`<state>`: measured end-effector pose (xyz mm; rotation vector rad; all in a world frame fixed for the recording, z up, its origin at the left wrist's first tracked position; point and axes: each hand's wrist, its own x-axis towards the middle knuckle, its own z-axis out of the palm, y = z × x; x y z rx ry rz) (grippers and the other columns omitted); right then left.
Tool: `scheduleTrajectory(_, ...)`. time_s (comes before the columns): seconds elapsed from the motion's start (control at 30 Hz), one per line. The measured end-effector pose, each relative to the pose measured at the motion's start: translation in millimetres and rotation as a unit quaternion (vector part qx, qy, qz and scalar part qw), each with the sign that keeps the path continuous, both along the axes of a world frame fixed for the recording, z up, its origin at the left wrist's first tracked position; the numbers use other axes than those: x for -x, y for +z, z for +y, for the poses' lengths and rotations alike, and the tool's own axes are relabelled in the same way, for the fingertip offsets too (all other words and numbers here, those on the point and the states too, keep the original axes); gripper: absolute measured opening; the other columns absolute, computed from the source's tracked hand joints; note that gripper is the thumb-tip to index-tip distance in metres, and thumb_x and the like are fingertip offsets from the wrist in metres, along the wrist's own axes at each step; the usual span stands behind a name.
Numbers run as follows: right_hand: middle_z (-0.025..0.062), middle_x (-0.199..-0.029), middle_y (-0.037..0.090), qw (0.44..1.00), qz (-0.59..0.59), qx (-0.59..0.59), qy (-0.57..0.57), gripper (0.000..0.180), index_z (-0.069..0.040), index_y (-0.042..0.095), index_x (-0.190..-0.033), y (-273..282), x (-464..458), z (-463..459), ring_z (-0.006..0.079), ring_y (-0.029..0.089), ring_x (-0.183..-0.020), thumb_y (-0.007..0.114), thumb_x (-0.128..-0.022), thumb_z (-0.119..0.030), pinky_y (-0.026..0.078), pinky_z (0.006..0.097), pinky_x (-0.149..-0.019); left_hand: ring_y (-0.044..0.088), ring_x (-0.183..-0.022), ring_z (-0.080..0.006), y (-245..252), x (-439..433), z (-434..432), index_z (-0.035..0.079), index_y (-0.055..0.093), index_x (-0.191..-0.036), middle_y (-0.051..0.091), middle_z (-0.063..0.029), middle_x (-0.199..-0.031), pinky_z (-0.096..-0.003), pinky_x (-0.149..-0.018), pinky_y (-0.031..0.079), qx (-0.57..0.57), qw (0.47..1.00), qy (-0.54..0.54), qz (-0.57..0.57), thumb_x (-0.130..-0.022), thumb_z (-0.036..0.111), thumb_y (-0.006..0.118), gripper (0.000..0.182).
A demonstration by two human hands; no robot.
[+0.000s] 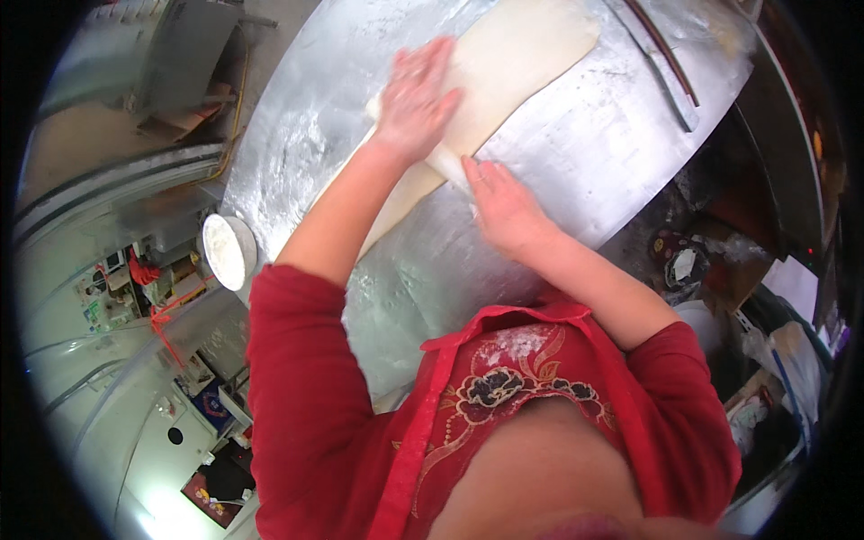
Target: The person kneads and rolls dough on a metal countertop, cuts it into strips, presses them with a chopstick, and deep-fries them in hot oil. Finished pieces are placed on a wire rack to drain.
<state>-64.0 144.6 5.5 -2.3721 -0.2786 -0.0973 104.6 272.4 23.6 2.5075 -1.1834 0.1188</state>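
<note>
A long sheet of pale dough (526, 61) stretches diagonally across a metal worktop (574, 155), its near part running under my left forearm. Across the dough lies a pale rolling pin (448, 165), partly hidden by my hands. My left hand (417, 98) presses on its far-left part, palm down, fingers stretched forward and thumb out to the side. At the pin's other end is my right hand (507, 206), its palm and fingers over the pin, just beyond the dough's right edge. White flour dusts my left fingers.
A white bowl of flour (227, 252) stands at the worktop's left edge. Two thin rods (665, 64) lie at the upper right. Plastic bags and boxes (786, 364) crowd the space to my right. A red string (162, 320) hangs at the left.
</note>
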Motion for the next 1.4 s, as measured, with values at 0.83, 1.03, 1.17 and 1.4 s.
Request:
scheduleTrajectory(0.83,0.0225,-0.096,0.052,0.994,0.022,-0.049,0.096,0.056,0.012,0.037,-0.130,6,77,187,0.0368,0.052,-0.087,0.049,-0.077,0.000,0.047,0.0451,-0.075,0.018,-0.141,-0.0279,25,132,255,0.005,0.026,-0.144,0.020,-0.0140,-0.152,-0.0437,-0.115,0.013,-0.164,0.976,0.103,0.095,-0.091,0.027,0.045,0.060)
scheduleTrajectory(1.03,0.0235,-0.096,0.052,0.995,-0.005,-0.048,0.091,0.057,0.013,0.037,-0.129,10,73,188,0.0365,0.052,-0.085,0.049,-0.075,0.002,0.047,0.0454,-0.074,0.025,-0.138,-0.0300,33,107,239,0.006,0.027,-0.144,0.023,-0.0149,-0.151,-0.0451,-0.114,0.016,-0.057,0.985,0.123,0.108,-0.091,0.025,0.045,0.059)
scheduleTrajectory(1.17,0.0227,-0.095,0.052,0.995,-0.023,-0.001,0.098,0.055,0.014,0.039,-0.128,4,67,198,0.0362,0.052,-0.083,0.049,-0.075,0.003,0.047,0.0446,-0.073,0.023,-0.139,-0.0285,7,100,232,0.006,0.029,-0.143,0.023,-0.0146,-0.151,-0.0453,-0.114,0.016,-0.053,0.991,0.104,0.071,-0.091,0.023,0.043,0.057)
scheduleTrajectory(1.4,0.0209,-0.094,0.051,0.984,0.015,-0.088,0.152,0.057,0.014,0.041,-0.125,10,98,237,0.0342,0.052,-0.082,0.053,-0.071,0.001,0.048,0.0423,-0.071,0.013,-0.142,-0.0326,35,187,329,0.008,0.027,-0.145,0.016,-0.0141,-0.153,-0.0460,-0.115,0.011,-0.157,0.968,0.145,0.133,-0.086,0.018,0.049,0.063)
